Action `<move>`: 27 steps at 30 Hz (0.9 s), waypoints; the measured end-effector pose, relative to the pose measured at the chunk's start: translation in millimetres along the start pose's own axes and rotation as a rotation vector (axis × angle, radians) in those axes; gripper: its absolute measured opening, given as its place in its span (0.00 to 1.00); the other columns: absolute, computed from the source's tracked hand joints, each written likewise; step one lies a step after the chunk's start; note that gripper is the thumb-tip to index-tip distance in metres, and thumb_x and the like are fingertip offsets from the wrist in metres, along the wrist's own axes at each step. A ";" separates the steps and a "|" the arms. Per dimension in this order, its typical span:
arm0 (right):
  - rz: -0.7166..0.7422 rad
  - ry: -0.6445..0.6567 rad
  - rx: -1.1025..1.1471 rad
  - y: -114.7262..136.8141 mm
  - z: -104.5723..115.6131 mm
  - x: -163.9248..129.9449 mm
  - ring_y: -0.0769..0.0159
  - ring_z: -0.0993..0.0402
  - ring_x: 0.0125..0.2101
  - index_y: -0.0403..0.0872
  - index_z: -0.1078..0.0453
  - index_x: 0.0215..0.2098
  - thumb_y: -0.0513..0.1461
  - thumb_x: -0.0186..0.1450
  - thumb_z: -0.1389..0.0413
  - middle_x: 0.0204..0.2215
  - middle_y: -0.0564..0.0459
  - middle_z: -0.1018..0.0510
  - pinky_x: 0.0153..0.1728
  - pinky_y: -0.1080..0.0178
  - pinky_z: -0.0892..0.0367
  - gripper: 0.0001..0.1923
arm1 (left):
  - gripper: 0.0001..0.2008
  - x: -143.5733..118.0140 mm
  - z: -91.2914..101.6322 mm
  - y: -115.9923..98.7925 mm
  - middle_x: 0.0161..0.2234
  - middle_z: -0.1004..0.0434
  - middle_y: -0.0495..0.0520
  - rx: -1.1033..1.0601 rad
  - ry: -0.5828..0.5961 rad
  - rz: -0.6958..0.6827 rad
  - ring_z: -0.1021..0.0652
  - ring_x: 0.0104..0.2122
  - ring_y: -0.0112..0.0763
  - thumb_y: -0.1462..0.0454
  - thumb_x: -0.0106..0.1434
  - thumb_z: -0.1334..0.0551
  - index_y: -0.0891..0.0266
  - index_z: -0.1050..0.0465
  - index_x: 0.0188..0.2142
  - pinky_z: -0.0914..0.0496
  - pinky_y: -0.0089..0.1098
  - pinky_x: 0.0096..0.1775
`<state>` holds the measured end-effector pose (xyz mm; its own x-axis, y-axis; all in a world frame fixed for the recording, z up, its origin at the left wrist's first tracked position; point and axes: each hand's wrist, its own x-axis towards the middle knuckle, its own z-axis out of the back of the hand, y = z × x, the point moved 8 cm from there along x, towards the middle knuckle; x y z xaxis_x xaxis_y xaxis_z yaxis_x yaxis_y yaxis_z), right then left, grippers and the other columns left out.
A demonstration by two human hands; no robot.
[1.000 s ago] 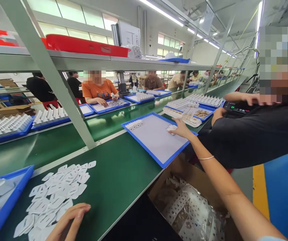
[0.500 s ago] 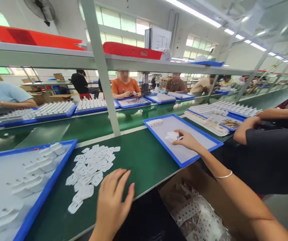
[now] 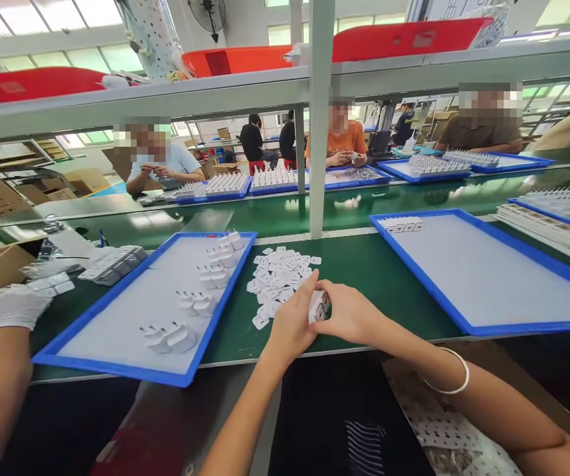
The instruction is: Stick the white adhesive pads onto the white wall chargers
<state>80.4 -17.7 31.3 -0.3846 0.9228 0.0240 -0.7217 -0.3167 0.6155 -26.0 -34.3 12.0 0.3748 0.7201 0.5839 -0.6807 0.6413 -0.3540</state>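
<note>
Plug part (image 3: 318, 306) clasped between left hand (image 3: 292, 325) and right hand (image 3: 349, 316) (fingertips meeting)

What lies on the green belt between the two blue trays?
In the head view, a pile of flat white pieces lies between the left tray and the right tray, with both hands at its near edge.

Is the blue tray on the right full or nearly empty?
Nearly empty: the right blue tray shows a bare grey floor, with one short row of white parts at its far corner.

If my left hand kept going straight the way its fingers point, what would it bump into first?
Probably the small white part that the left hand and right hand already pinch together.
</note>
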 end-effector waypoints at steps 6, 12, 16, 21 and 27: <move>0.086 0.232 0.057 5.4 3.3 34.2 0.57 0.24 0.34 0.43 0.25 0.45 0.49 0.56 0.34 0.36 0.47 0.18 0.29 0.62 0.36 0.24 | 0.29 -11.5 3.5 20.7 0.59 0.26 0.59 -0.199 -0.108 0.088 0.23 0.58 0.43 0.68 0.65 0.40 0.55 0.37 0.65 0.24 0.44 0.56; 0.072 0.131 0.104 -30.7 12.5 150.1 0.60 0.24 0.42 0.42 0.24 0.46 0.40 0.69 0.43 0.45 0.44 0.20 0.42 0.60 0.29 0.12 | 0.21 -16.7 6.1 18.2 0.51 0.19 0.58 -0.415 -0.178 0.082 0.17 0.48 0.40 0.63 0.62 0.32 0.59 0.27 0.55 0.20 0.39 0.50; 0.133 0.156 0.013 -37.7 -17.9 190.5 0.59 0.25 0.47 0.44 0.27 0.50 0.42 0.70 0.41 0.50 0.46 0.24 0.49 0.52 0.27 0.13 | 0.22 -19.5 4.4 4.5 0.52 0.20 0.59 -0.395 -0.084 -0.047 0.18 0.51 0.40 0.65 0.62 0.34 0.59 0.29 0.56 0.21 0.40 0.52; 0.228 0.133 0.001 -39.4 -26.5 191.8 0.53 0.30 0.53 0.43 0.23 0.41 0.35 0.60 0.34 0.50 0.45 0.25 0.56 0.49 0.35 0.11 | 0.22 -19.0 8.8 2.6 0.52 0.19 0.58 -0.394 -0.138 -0.089 0.19 0.52 0.39 0.65 0.62 0.33 0.58 0.29 0.56 0.21 0.39 0.53; 0.295 0.123 0.128 -39.4 -24.0 180.0 0.61 0.30 0.43 0.44 0.24 0.35 0.31 0.51 0.35 0.38 0.52 0.23 0.49 0.59 0.37 0.12 | 0.25 -18.1 7.4 0.0 0.54 0.21 0.58 -0.358 -0.133 -0.099 0.20 0.54 0.39 0.70 0.60 0.34 0.57 0.29 0.57 0.22 0.38 0.54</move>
<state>25.8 155.6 -7.5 -0.6379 0.7599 0.1248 -0.4945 -0.5285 0.6900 -37.4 -49.3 6.8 0.3270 0.6247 0.7091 -0.3738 0.7747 -0.5100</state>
